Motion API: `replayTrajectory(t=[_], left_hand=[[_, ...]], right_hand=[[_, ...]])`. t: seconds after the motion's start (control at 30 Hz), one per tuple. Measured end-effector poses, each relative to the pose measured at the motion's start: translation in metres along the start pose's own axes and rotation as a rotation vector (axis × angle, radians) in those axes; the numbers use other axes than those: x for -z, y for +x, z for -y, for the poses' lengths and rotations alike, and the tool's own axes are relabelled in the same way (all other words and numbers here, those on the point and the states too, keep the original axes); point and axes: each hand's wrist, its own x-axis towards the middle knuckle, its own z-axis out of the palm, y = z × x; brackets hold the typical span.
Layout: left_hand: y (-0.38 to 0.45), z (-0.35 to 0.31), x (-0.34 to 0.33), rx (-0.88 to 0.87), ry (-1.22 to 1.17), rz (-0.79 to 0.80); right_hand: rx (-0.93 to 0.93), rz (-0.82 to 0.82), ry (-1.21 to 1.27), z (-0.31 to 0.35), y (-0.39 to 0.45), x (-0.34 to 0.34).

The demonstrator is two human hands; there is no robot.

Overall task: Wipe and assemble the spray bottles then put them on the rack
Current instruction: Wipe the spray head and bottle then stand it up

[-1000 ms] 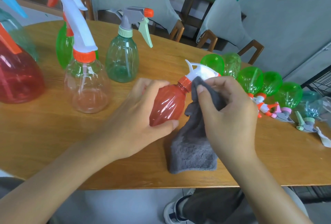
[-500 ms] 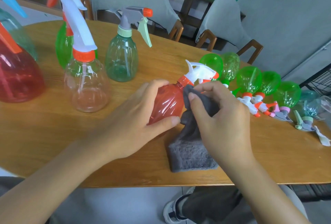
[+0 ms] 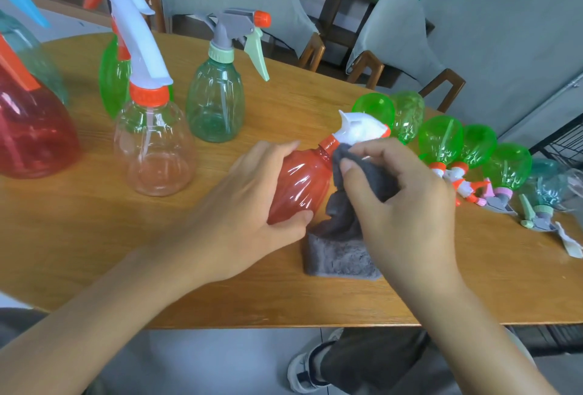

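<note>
The small red ribbed plastic spray bottle (image 3: pixel 299 183) with its white trigger head (image 3: pixel 359 131) is held tilted above the round wooden table (image 3: pixel 94 237), near its front edge, neck pointing far and right. It is gripped round the body by the left hand (image 3: pixel 249 214), thumb underneath and fingers curled over the top. The grey fluffy cloth (image 3: pixel 342 237) is pinched by the right hand (image 3: pixel 407 205) between thumb and curled fingers and is pressed against the shoulder and neck of the bottle, while its lower end trails on the table.

Compared with a second ago, the cloth has been drawn down from the trigger head to the bottle's shoulder and carried back up to the orange collar, and the bottle has been turned slightly in the left hand. This is judged to be a wiping stroke in progress on an already assembled bottle; the rack step has not yet been reached.

To the right, a row of green transparent plastic bottles (image 3: pixel 441 142) lies on the table, apparently awaiting treatment. To the far left, several upright spray bottles (image 3: pixel 217 104) stand.
</note>
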Motion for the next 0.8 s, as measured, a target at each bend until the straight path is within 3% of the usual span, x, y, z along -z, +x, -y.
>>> replayTrajectory(t=[0.1, 0.3, 0.63, 0.8], left_hand=[[0.001, 0.001, 0.002, -0.002, 0.013, -0.008], [0.001, 0.001, 0.005, -0.016, 0.006, 0.003], [0.001, 0.001, 0.003, -0.013, 0.022, -0.072], [0.001, 0.0, 0.0, -0.018, 0.051, -0.097]], right_hand=[[0.005, 0.058, -0.002, 0.001, -0.008, -0.002], [-0.077, -0.066, 0.05, -0.004, 0.008, 0.009], [-0.034, 0.045, -0.015, 0.002, -0.01, -0.005], [-0.119, -0.085, -0.003, 0.002, 0.0, -0.001]])
